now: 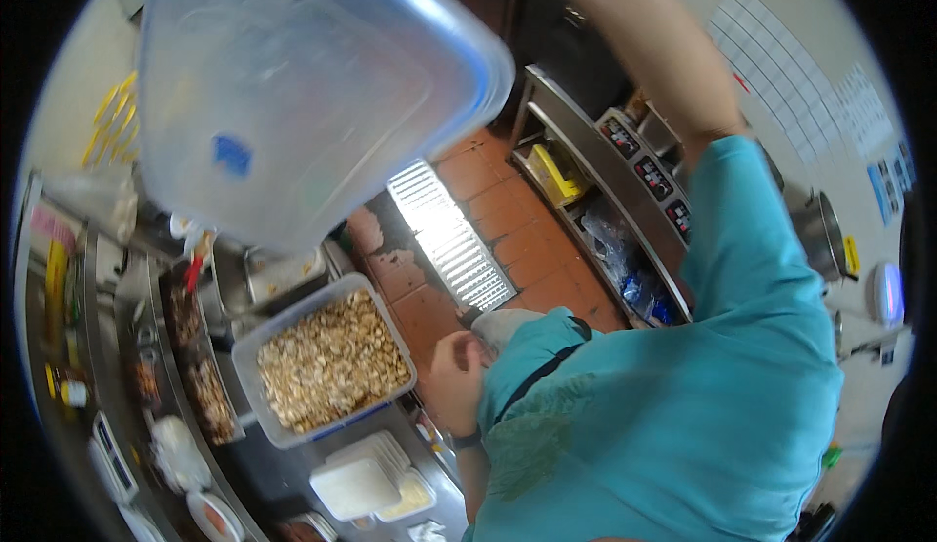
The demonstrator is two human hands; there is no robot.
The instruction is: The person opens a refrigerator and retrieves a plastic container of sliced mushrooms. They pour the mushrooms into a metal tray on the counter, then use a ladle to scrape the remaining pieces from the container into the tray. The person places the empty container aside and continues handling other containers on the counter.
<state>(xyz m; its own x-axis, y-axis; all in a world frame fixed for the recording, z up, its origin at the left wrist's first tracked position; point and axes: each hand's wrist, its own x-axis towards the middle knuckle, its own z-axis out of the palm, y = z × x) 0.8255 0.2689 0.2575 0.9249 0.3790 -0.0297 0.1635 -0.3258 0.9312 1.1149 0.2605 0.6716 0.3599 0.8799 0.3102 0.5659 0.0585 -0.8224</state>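
My left hand (455, 377) is curled in front of my waist, close to the right side of a clear plastic tub (252, 388). Whether its blurred fingers hold anything is not clear. The tub is filled with chopped, pale brown food pieces (333, 363), possibly mushrooms. My right arm reaches up past the top edge, and its hand is out of view. A large translucent plastic lid or bin (315, 103), marked with a blue patch (232, 155), looms close to the camera. Its upper part is cut off, so what holds it is hidden.
Stacked white plastic containers (359, 487) sit on the steel counter (256, 461) below the tub. Food trays (212, 403) line the left. A metal drain grate (454, 238) crosses the tiled floor. Opposite stands a steel bench with control panels (651, 176) and a yellow box (553, 176) beneath.
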